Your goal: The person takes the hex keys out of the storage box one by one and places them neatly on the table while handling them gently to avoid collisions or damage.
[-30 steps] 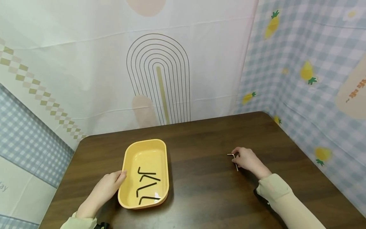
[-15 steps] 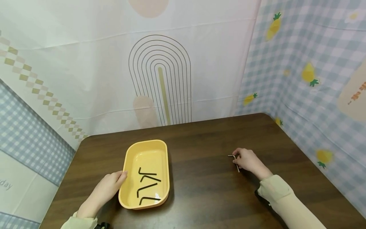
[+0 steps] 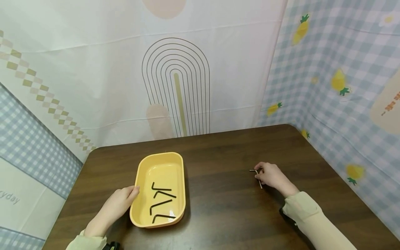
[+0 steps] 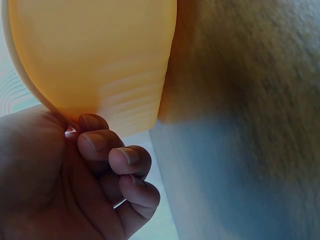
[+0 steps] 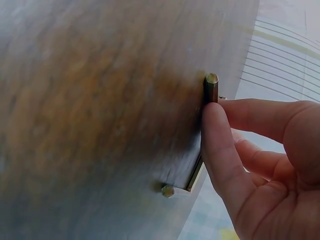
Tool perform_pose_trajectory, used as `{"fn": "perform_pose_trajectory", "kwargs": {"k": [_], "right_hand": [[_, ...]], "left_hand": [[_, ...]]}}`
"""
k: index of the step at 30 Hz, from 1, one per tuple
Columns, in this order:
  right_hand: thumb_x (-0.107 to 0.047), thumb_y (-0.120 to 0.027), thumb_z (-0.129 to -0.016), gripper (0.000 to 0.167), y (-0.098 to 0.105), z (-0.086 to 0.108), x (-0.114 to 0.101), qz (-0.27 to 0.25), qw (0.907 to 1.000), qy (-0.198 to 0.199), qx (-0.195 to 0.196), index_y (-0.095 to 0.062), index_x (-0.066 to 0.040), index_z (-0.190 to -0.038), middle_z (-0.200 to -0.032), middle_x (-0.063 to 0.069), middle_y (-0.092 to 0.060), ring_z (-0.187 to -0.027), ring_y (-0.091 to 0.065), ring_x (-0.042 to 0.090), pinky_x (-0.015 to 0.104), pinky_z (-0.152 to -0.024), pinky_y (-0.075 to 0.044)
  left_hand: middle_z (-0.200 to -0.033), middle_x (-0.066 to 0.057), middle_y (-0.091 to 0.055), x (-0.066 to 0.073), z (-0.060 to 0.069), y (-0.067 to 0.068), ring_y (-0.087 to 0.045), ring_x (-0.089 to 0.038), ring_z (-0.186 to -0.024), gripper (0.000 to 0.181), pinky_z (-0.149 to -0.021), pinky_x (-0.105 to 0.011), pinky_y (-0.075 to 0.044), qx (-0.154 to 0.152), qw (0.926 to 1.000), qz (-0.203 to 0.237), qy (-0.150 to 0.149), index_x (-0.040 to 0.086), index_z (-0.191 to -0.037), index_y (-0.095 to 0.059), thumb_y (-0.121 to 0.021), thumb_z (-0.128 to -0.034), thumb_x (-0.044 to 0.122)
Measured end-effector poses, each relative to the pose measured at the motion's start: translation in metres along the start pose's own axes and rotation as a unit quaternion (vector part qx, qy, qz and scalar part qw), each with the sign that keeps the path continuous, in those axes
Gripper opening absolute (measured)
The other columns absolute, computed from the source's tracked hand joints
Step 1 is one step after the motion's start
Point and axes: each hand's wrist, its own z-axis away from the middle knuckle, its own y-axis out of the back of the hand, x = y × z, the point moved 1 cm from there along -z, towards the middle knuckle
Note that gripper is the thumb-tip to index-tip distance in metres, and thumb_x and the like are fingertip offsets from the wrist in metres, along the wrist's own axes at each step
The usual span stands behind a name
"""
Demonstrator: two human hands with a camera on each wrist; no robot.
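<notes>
Hex keys (image 3: 161, 203) in yellow tray (image 3: 164, 173), left hand's (image 3: 118, 202) grip on rim (image 3: 184, 184), right hand's (image 3: 272, 175) on another key (image 3: 260, 184).

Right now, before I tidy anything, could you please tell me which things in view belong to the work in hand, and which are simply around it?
Seem to belong to the work:
Yellow tray, its rim held by the left hand
Four black L-shaped keys inside it
Metal L-shaped key, pinched by the right hand

Seem only surroundings:
Wooden table
Patterned cloth behind
Black strap near the left sleeve
</notes>
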Motion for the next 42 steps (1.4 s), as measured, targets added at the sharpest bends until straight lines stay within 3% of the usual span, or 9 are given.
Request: {"fn": "perform_pose_trajectory", "kwargs": {"k": [8, 18, 30, 37, 42], "right_hand": [[-0.003, -0.067, -0.094, 0.025, -0.005, 0.001, 0.004, 0.000, 1.0000, 0.002, 0.002, -0.062, 0.007, -0.116, -0.071, 0.005, -0.054, -0.058, -0.059, 0.015, 0.033, -0.057, -0.050], [-0.004, -0.066, -0.095, 0.026, -0.005, 0.002, 0.003, -0.009, 1.0000, -0.001, -0.004, -0.061, 0.007, -0.118, -0.071, 0.006, -0.056, -0.059, -0.059, 0.016, 0.033, -0.057, -0.051], [-0.013, -0.063, -0.099, 0.032, 0.008, 0.003, 0.003, 0.003, 0.9999, -0.009, 0.006, -0.059, 0.005, -0.124, -0.071, 0.005, -0.054, -0.060, -0.061, 0.018, 0.035, -0.052, -0.048], [-0.016, -0.063, -0.099, 0.034, 0.022, -0.008, -0.014, 0.022, 0.9987, 0.022, 0.041, -0.059, 0.006, -0.125, -0.068, 0.003, -0.055, -0.054, -0.054, 0.017, 0.034, -0.053, -0.044], [-0.017, -0.064, -0.099, 0.033, 0.022, -0.019, -0.035, 0.025, 0.9973, 0.053, 0.045, -0.061, 0.004, -0.124, -0.071, 0.003, -0.055, -0.054, -0.049, 0.015, 0.033, -0.053, -0.041]], "left_hand": [[-0.099, -0.010, -0.072, 0.001, 0.000, 0.001, -0.067, -0.024, -0.094, 0.038, -0.084, -0.052, -0.051, -0.004, 0.9999, -0.011, 0.003, 0.001, -0.113, -0.070, -0.047, -0.1078, 0.030], [-0.104, -0.013, -0.073, 0.000, 0.002, 0.000, -0.069, -0.030, -0.100, 0.040, -0.088, -0.053, -0.051, 0.000, 0.9999, -0.011, 0.001, -0.002, -0.117, -0.069, -0.047, -0.1078, 0.030], [-0.104, -0.013, -0.073, 0.000, 0.002, 0.000, -0.069, -0.030, -0.101, 0.040, -0.088, -0.054, -0.050, 0.002, 0.9999, -0.012, 0.000, -0.001, -0.117, -0.069, -0.047, -0.1078, 0.031], [-0.101, -0.011, -0.072, 0.000, 0.000, 0.000, -0.069, -0.028, -0.098, 0.038, -0.087, -0.053, -0.051, 0.007, 0.9999, -0.012, -0.003, 0.001, -0.115, -0.071, -0.047, -0.1076, 0.030], [-0.105, -0.013, -0.073, 0.001, -0.001, 0.000, -0.069, -0.031, -0.101, 0.038, -0.088, -0.054, -0.050, 0.005, 0.9999, -0.015, -0.003, 0.000, -0.117, -0.070, -0.047, -0.1077, 0.030]]}}
